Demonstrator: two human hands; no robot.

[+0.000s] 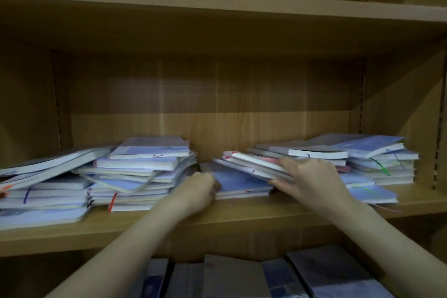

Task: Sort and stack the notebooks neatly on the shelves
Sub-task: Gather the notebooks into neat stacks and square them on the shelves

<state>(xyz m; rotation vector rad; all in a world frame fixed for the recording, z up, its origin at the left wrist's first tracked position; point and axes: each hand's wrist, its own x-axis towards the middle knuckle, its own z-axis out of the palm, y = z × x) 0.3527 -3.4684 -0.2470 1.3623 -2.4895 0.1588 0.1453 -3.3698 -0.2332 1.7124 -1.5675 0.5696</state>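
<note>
Here, notebooks (pixel 244 182) flat, spines leftward.

Matt wood-grain shelf (pixel 217 221); smooth paper notebooks (pixel 145 164).

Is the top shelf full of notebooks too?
No, the top shelf shows only bare wood; the notebooks lie in piles on the shelf below it.

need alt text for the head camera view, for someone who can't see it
Two hands reach into a wooden shelf of untidy notebook piles: the left hand holds the edge of a low blue pile, and the right hand grips tilted notebooks above it.
</note>
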